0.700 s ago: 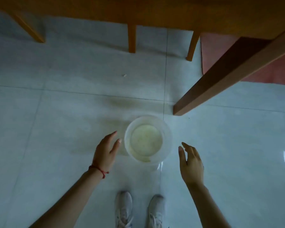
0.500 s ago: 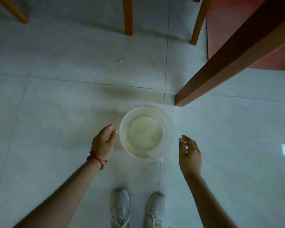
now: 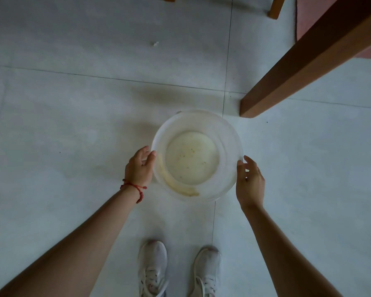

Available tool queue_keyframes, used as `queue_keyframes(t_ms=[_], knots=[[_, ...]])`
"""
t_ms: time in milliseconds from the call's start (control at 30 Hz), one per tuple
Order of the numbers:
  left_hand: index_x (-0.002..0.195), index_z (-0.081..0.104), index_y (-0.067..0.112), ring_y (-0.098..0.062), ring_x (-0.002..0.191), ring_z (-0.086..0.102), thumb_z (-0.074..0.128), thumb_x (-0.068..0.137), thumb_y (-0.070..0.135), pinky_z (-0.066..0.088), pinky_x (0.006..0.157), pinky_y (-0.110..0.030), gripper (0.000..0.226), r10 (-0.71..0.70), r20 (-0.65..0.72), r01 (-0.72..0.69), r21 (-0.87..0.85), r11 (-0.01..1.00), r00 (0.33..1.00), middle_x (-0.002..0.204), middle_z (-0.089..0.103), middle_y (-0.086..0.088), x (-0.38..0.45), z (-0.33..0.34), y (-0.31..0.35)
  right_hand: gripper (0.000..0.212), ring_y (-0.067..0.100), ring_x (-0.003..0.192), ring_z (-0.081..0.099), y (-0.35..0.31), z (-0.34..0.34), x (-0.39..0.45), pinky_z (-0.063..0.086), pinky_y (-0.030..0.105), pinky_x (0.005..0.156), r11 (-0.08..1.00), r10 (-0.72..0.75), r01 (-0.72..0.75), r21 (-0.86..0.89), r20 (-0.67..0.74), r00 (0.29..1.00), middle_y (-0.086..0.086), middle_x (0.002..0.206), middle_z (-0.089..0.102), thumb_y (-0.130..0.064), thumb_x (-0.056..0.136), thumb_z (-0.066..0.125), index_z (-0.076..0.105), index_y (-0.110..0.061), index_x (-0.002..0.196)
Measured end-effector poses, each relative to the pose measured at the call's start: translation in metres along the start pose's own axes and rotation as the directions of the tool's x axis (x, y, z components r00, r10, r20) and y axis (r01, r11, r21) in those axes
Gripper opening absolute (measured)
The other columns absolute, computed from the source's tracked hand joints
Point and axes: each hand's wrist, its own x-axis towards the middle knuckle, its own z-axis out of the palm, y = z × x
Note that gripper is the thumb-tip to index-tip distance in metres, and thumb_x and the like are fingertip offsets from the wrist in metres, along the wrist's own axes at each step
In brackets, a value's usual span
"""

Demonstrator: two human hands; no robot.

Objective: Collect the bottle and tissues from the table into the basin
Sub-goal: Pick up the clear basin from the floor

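Observation:
A translucent white basin (image 3: 201, 116) stands on the pale tiled floor just ahead of my feet. It holds nothing, and its bottom is yellowish and speckled. My left hand (image 3: 138, 168), with a red string on the wrist, curls around the basin's left rim, thumb on the edge. The fingers of my right hand (image 3: 250, 183) press against the right rim. No bottle or tissues are in view.
A thick brown wooden table leg (image 3: 298, 67) slants down to the floor just beyond the basin on the right. A lighter chair leg (image 3: 275, 7) and a red rug (image 3: 304, 13) lie farther back. A small white scrap (image 3: 156, 43) lies on the tiles. My white shoes (image 3: 152, 269) are below.
Both hands have moved inward from beside the basin onto its rim. The camera has dropped closer to the floor, so the basin looks larger.

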Motion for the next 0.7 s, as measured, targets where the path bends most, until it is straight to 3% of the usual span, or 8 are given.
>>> queue_keyframes(t_ms=[100,167,233,300,367,500,633,700], knots=[[0.111,0.06,0.0,-0.031,0.103,0.061,0.054,0.083,0.037,0.041,0.087,-0.029,0.046,0.025,-0.025,-0.024,0.037,0.999,0.999,0.112,0.066,-0.02,0.004,0.004,-0.002,0.035,0.014,0.088,0.05,0.002,0.003,0.005,0.038,0.028,0.077,0.999,-0.039,0.039,0.01,-0.007,0.999,0.012,0.112,0.063,-0.029,0.096,0.038,0.055,-0.011,0.122],[0.08,0.063,0.0,-0.03,0.079,0.058,0.047,0.072,0.048,0.041,0.071,-0.03,0.051,0.062,-0.054,-0.059,0.05,0.997,0.997,0.08,0.065,-0.017,0.003,0.002,-0.001,0.034,0.011,0.09,0.047,0.003,0.003,0.006,0.035,0.024,0.079,0.999,-0.043,0.044,0.019,-0.015,0.999,0.013,0.11,0.063,-0.027,0.097,0.039,0.059,-0.01,0.117],[0.06,0.055,0.013,-0.031,0.07,0.054,0.049,0.074,0.04,0.04,0.064,-0.027,0.032,0.062,-0.069,-0.058,0.057,0.997,0.996,0.059,0.057,-0.011,0.002,0.0,-0.002,0.033,0.01,0.091,0.045,0.002,0.003,0.006,0.033,0.022,0.08,0.999,-0.032,0.033,0.029,-0.019,0.999,0.014,0.11,0.062,-0.026,0.097,0.038,0.061,-0.009,0.115],[0.053,0.052,0.025,-0.038,0.07,0.061,0.053,0.075,0.036,0.053,0.071,-0.034,0.025,0.045,-0.048,-0.044,0.029,0.999,0.998,0.046,0.057,0.005,0.0,-0.005,-0.003,0.034,0.01,0.091,0.045,0.0,0.002,0.003,0.033,0.022,0.081,0.999,-0.02,0.021,0.029,-0.026,0.999,0.014,0.111,0.062,-0.027,0.097,0.038,0.061,-0.009,0.113],[0.059,0.061,0.022,-0.04,0.073,0.066,0.055,0.073,0.036,0.056,0.077,-0.049,0.021,0.02,-0.047,-0.021,-0.009,1.0,0.999,0.046,0.061,0.009,-0.005,-0.01,-0.002,0.033,0.011,0.09,0.045,-0.003,-0.002,-0.003,0.032,0.02,0.079,0.999,-0.018,0.019,0.031,-0.03,0.999,0.013,0.111,0.061,-0.026,0.097,0.037,0.061,-0.008,0.111],[0.091,0.068,0.001,-0.036,0.071,0.067,0.059,0.081,0.025,0.056,0.079,-0.052,0.027,-0.002,-0.073,-0.002,-0.064,0.998,0.997,0.08,0.067,-0.01,-0.029,-0.024,0.005,0.034,0.009,0.09,0.045,-0.016,-0.02,-0.026,0.03,0.019,0.076,0.999,-0.031,0.033,0.04,-0.034,0.999,0.012,0.108,0.062,-0.028,0.097,0.036,0.061,-0.007,0.107],[0.088,0.069,0.004,-0.002,0.052,0.061,0.061,0.08,0.029,0.056,0.079,-0.048,0.027,0.013,-0.101,-0.017,-0.045,0.999,0.995,0.056,0.063,0.008,-0.064,-0.047,0.019,0.044,0.01,0.094,0.046,-0.039,-0.049,-0.061,0.032,0.023,0.08,0.994,-0.038,0.043,0.098,-0.054,0.998,0.007,0.106,0.061,-0.036,0.09,0.032,0.06,-0.008,0.107],[0.086,0.068,0.003,0.004,0.048,0.057,0.06,0.083,0.025,0.056,0.077,-0.046,0.024,0.041,-0.12,-0.044,-0.025,0.999,0.992,0.05,0.057,0.011,-0.084,-0.06,0.033,0.044,0.012,0.095,0.047,-0.055,-0.067,-0.08,0.033,0.025,0.082,0.99,-0.023,0.032,0.141,-0.065,0.998,0.002,0.103,0.057,-0.037,0.088,0.032,0.061,-0.008,0.107]])
